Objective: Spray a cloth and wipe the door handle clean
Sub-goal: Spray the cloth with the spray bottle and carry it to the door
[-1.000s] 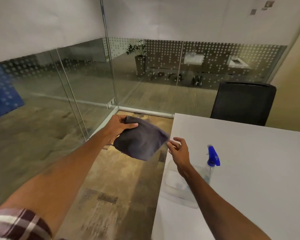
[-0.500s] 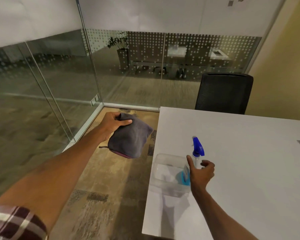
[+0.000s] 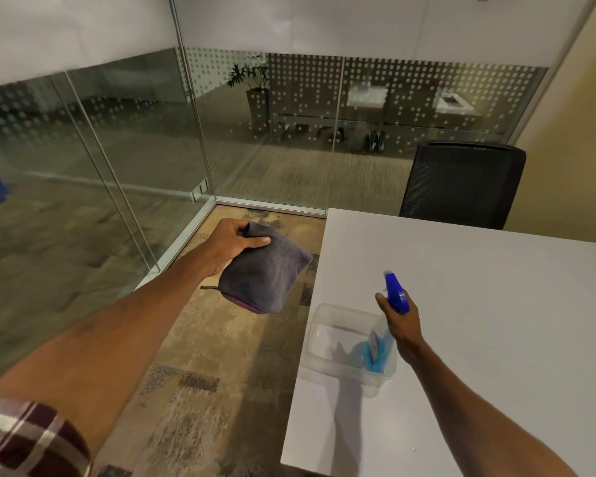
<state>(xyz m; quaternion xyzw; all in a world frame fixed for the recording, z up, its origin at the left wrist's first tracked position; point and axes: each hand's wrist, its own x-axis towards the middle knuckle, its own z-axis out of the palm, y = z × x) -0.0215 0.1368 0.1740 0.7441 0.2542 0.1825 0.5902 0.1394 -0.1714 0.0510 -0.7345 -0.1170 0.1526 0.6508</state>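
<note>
My left hand (image 3: 233, 244) grips a folded dark grey cloth (image 3: 265, 275) by its upper corner and holds it out over the carpet, left of the table. Around the neck of a clear spray bottle (image 3: 381, 342) with a blue nozzle, my right hand (image 3: 401, 321) is closed. The bottle holds blue liquid and stands tilted in a clear plastic tub (image 3: 327, 339), its nozzle pointing away from me. No door handle is in view.
The tub sits at the left edge of a white table (image 3: 479, 321). A black mesh chair (image 3: 461, 184) stands behind the table. Glass partition walls (image 3: 135, 149) close off the left and far sides, meeting at a corner. Patterned carpet (image 3: 221, 373) covers the floor.
My right hand moved from beside the cloth down to the spray bottle and closed around its neck. The left hand kept the cloth held out. The view shifted slightly.
</note>
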